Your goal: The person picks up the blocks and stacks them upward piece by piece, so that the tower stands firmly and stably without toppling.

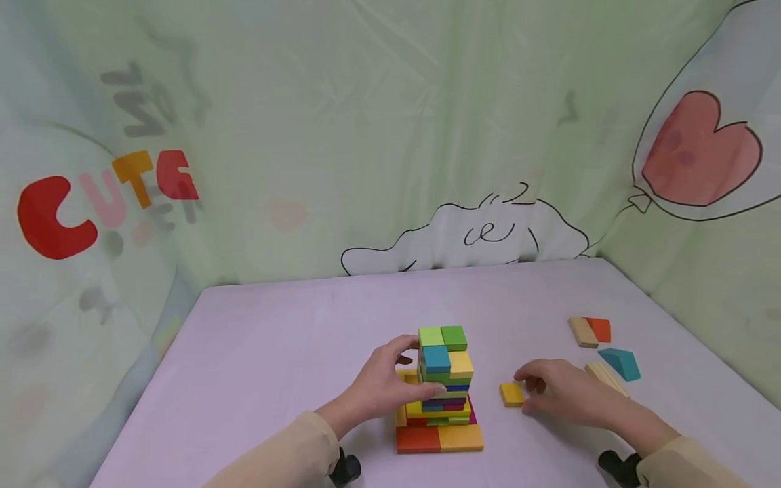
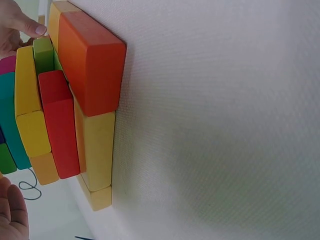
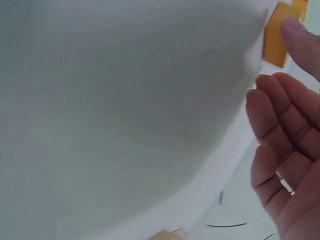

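Observation:
A tower of coloured blocks stands on the table, built on a wider base of orange and yellow pieces. My left hand holds its left side, thumb along the near face and fingers round the far side. Those fingers show at the lower left of the left wrist view. Right of the tower lies a small yellow block. At its right edge is my right hand, fingers loosely bent. In the right wrist view its thumb overlaps the yellow block, with the other fingers apart from it.
Loose blocks lie farther right: a plain wood block beside an orange-red one, a teal block and a pale ridged block partly behind my right hand. A printed cloth hangs behind the lilac table.

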`<move>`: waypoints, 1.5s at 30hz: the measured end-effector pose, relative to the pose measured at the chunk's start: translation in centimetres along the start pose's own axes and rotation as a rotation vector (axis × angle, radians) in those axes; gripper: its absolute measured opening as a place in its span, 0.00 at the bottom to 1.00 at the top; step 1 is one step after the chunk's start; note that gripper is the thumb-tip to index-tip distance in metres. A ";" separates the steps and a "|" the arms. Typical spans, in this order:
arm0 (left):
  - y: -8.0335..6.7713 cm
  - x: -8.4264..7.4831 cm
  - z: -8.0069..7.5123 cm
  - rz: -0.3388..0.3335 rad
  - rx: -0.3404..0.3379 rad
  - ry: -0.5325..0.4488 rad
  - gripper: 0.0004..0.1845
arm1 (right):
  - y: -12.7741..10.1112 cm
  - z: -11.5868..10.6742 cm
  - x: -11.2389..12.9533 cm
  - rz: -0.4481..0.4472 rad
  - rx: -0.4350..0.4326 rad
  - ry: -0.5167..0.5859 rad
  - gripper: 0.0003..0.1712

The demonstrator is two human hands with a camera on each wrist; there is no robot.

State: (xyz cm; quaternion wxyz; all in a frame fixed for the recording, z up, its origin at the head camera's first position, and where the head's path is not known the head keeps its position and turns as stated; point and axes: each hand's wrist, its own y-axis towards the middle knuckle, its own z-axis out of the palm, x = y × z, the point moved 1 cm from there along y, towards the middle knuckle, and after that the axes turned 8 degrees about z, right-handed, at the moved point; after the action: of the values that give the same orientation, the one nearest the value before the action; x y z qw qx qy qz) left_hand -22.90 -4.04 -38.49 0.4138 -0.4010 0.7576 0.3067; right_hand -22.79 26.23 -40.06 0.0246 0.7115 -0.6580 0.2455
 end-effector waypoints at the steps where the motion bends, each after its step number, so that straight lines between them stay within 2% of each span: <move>1: 0.0 0.0 0.0 -0.001 -0.001 0.000 0.36 | 0.0 0.0 -0.3 0.004 -0.006 0.006 0.21; 11: -0.1 0.1 0.0 0.004 -0.001 -0.008 0.36 | 0.0 0.6 -0.8 0.003 -0.026 0.007 0.21; 16: -0.2 0.1 -0.1 0.015 -0.001 -0.014 0.35 | -0.1 0.3 -0.5 -0.035 -0.033 -0.007 0.19; 19: -0.1 0.1 -0.1 0.015 0.001 -0.012 0.35 | -0.8 -0.8 -0.1 -0.074 -0.055 -0.013 0.18; 22: -0.1 0.1 -0.2 0.011 0.000 -0.008 0.35 | -2.1 -2.5 1.0 -0.161 -0.134 -0.015 0.18; 26: -0.1 0.0 -0.3 0.008 -0.007 0.001 0.36 | -3.9 -4.8 3.3 -0.342 -0.285 0.009 0.18; 29: 0.0 0.0 -0.3 0.009 -0.008 0.006 0.36 | -4.8 -5.7 5.2 -0.423 -0.330 0.024 0.18; 32: 0.0 0.1 -0.3 0.014 -0.003 -0.006 0.36 | -5.1 -6.1 6.9 -0.451 -0.308 0.020 0.18; 36: -0.1 0.2 -0.2 0.018 0.003 -0.022 0.35 | -4.9 -6.0 8.2 -0.444 -0.264 0.016 0.18; 45: 0.0 0.1 0.0 0.016 0.009 -0.005 0.35 | -4.4 -5.6 9.0 -0.405 -0.214 0.030 0.19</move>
State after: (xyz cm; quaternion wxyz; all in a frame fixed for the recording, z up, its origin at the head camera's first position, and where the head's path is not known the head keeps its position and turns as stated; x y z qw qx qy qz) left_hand -22.92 -4.13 -38.59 0.4150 -0.3924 0.7612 0.3072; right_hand -20.29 20.50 -30.46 0.1585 0.8186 -0.5236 0.1749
